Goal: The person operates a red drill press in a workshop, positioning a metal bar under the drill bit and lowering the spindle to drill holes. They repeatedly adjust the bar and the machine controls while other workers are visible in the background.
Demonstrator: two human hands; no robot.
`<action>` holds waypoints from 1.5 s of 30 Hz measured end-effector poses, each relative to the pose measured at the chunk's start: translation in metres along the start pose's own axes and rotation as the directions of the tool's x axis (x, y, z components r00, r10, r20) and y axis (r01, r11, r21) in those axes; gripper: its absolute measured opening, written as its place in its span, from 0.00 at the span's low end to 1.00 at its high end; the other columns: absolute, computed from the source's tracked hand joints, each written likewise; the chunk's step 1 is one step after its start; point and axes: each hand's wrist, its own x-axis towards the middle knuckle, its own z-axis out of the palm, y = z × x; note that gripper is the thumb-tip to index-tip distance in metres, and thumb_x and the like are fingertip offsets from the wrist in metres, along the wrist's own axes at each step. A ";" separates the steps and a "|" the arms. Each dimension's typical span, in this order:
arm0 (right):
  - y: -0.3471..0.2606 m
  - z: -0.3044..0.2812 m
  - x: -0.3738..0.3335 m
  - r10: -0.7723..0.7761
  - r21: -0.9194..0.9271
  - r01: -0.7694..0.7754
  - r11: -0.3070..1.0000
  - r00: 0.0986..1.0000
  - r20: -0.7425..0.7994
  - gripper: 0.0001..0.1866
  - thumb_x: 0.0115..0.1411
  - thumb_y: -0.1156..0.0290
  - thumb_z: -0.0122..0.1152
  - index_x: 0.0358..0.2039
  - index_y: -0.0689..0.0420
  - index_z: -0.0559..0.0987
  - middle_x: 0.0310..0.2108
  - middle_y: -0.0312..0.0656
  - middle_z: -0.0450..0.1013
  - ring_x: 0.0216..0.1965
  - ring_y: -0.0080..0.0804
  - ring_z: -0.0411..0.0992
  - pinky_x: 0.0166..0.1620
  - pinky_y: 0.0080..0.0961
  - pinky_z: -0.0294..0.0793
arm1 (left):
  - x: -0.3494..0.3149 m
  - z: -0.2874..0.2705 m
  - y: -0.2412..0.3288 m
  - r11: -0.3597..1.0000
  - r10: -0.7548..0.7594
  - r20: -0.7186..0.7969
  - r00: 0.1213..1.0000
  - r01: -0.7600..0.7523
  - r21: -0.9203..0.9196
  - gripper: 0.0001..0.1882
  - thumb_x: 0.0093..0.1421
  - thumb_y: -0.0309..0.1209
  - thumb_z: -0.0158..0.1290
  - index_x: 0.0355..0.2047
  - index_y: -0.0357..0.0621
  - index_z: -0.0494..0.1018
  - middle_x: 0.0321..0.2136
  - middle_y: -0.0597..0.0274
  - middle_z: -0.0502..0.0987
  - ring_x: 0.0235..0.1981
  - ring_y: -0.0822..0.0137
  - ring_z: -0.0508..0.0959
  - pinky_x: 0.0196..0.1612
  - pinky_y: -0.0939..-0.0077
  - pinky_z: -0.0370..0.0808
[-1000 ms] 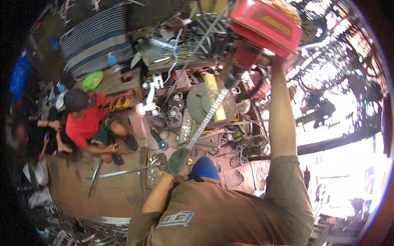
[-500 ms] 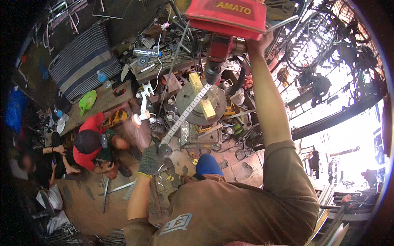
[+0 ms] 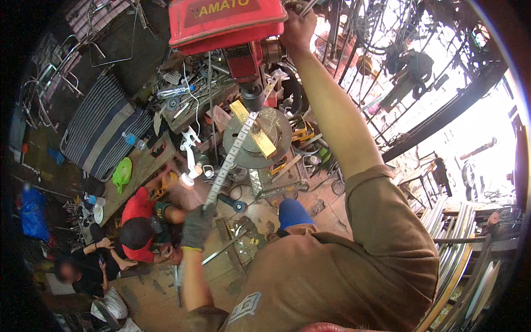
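My left hand (image 3: pixel 197 227), in a dark knitted glove, is closed round the near end of a long flat metal strip (image 3: pixel 229 157) with a row of holes. The strip slants up across a yellow block (image 3: pixel 260 138) on the round table (image 3: pixel 283 119) of a red drill press (image 3: pixel 227 27). Directly over the strip stands the drill chuck (image 3: pixel 253 98); the bit's tip cannot be made out. Bare and raised at the press's right side, my right hand (image 3: pixel 299 30) is wrapped round a metal feed lever (image 3: pixel 308 6).
A person in red (image 3: pixel 137 232) crouches at left beside a blurred spray of sparks; another person in black (image 3: pixel 88 274) sits farther left. A white lamp (image 3: pixel 189 152) stands by the cluttered bench (image 3: pixel 193 108). Long metal bars (image 3: pixel 451 238) lean at right. A dark cylindrical tool (image 3: pixel 232 203) lies near my left hand.
My view has turned, so the press appears farther left. Part of the strip now shows beyond the chuck. Both hands keep their holds.
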 end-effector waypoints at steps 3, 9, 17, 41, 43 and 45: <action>-0.011 0.008 -0.008 -0.253 -0.014 0.256 0.967 0.945 -0.205 0.05 0.56 0.74 0.50 0.27 0.59 0.75 0.20 0.39 0.68 0.26 0.28 0.67 0.31 0.31 0.67 | -0.016 0.075 0.000 0.981 -0.166 -0.107 0.980 0.153 -0.116 0.25 0.64 0.49 0.48 0.31 0.35 0.76 0.22 0.42 0.77 0.28 0.42 0.79 0.32 0.54 0.72; -0.005 0.013 -0.003 -0.161 0.031 0.174 0.984 0.955 -0.248 0.04 0.55 0.73 0.50 0.27 0.59 0.73 0.22 0.39 0.68 0.27 0.28 0.67 0.31 0.31 0.67 | -0.019 0.143 0.045 0.883 -0.307 -0.065 0.950 0.258 -0.392 0.24 0.62 0.47 0.51 0.39 0.33 0.75 0.28 0.39 0.77 0.29 0.45 0.78 0.31 0.56 0.71; 0.002 0.009 -0.004 -0.249 0.054 0.266 0.962 0.944 -0.216 0.08 0.58 0.69 0.56 0.28 0.60 0.74 0.22 0.38 0.70 0.27 0.27 0.68 0.32 0.29 0.68 | -0.031 0.155 0.062 0.853 -0.397 -0.155 0.905 0.300 -0.428 0.25 0.59 0.50 0.54 0.28 0.35 0.74 0.24 0.44 0.77 0.27 0.47 0.78 0.31 0.55 0.71; -0.014 0.006 -0.009 -0.274 0.104 0.282 0.954 0.958 -0.083 0.16 0.55 0.61 0.59 0.30 0.64 0.77 0.25 0.43 0.73 0.30 0.33 0.72 0.35 0.31 0.69 | 0.018 -0.030 -0.023 0.920 -0.077 0.650 0.756 0.306 -0.246 0.14 0.63 0.39 0.52 0.41 0.41 0.74 0.26 0.64 0.77 0.21 0.68 0.71 0.26 0.71 0.72; -0.009 0.007 -0.009 -0.243 0.124 0.257 0.958 0.963 -0.117 0.15 0.54 0.62 0.59 0.27 0.64 0.76 0.25 0.43 0.73 0.30 0.33 0.72 0.35 0.31 0.70 | 0.025 -0.063 -0.019 0.616 -0.281 0.750 0.598 0.712 -0.337 0.15 0.63 0.41 0.53 0.43 0.43 0.74 0.24 0.66 0.75 0.21 0.69 0.71 0.25 0.70 0.71; -0.002 0.006 -0.007 -0.243 0.101 0.252 0.963 0.966 -0.093 0.14 0.55 0.64 0.58 0.29 0.64 0.76 0.26 0.43 0.73 0.30 0.33 0.71 0.36 0.31 0.70 | 0.032 -0.102 -0.016 0.616 -0.257 0.684 0.683 0.661 -0.428 0.16 0.61 0.41 0.54 0.45 0.47 0.73 0.22 0.66 0.74 0.21 0.68 0.71 0.25 0.69 0.71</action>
